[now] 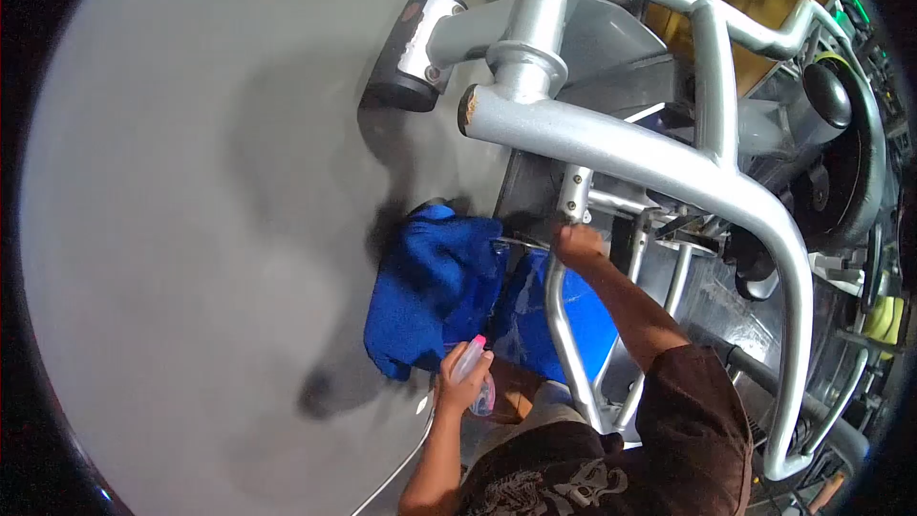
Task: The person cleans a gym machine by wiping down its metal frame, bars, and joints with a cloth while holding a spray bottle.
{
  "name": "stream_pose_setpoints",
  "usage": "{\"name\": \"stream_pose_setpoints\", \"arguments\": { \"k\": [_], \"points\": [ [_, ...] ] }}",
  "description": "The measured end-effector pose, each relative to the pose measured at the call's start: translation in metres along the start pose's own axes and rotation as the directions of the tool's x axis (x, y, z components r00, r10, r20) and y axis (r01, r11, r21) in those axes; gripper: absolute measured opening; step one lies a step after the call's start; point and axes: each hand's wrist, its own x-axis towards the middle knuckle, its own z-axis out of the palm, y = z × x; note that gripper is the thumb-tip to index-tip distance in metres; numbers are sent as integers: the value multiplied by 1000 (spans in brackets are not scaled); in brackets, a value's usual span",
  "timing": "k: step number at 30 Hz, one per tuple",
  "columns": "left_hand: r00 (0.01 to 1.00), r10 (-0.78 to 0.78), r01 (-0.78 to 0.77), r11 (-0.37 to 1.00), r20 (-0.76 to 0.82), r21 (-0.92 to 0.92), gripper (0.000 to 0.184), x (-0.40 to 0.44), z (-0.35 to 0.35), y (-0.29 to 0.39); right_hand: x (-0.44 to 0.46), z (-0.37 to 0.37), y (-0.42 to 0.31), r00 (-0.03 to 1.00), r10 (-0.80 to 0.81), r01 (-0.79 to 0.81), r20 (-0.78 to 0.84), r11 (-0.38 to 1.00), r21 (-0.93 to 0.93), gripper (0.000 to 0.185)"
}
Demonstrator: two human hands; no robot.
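Note:
My left hand (460, 380) is wrapped round a clear spray bottle (470, 359) with a pink tip, near the bottom middle of the view. My right hand (579, 246) is closed at a silver metal tube (560, 311) of the gym machine, just below a part with bolt holes; whether it also holds a cloth is hidden. A dark blue cloth (420, 287) lies draped over a blue object left of that tube. Under and beside the tube is a blue surface (540, 320) with pale streaks.
Thick silver frame bars (659, 158) arch over the right side, above my right arm. A black and white cylindrical foot (415, 50) stands on the grey floor (191, 229) at the upper left. A thin pale cable (394, 475) runs along the floor at the bottom.

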Motion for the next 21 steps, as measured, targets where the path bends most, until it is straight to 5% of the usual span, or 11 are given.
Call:
{"name": "stream_pose_setpoints", "arguments": {
  "k": [5,6,11,16,21],
  "points": [
    [1000,-12,13,1000,-24,24,18,-7,-7,-9,19,-1,15,997,-27,26,-76,1000,-12,39],
    [1000,-1,1,1000,-22,21,18,-8,-8,-11,20,-8,14,974,-4,2,-226,1000,-9,40],
    [999,-38,38,999,-16,-6,15,-9,-1,-9,34,-25,13,987,146,-143,-63,989,37,43],
    [1000,1,0,995,10,-96,13,-10,8,4,27,6,-14,999,43,-41,17,990,-131,39],
    [999,29,-30,997,28,65,16,-12,-6,-13,55,-31,-27,997,82,-81,8,995,-57,36]
  ]
}}
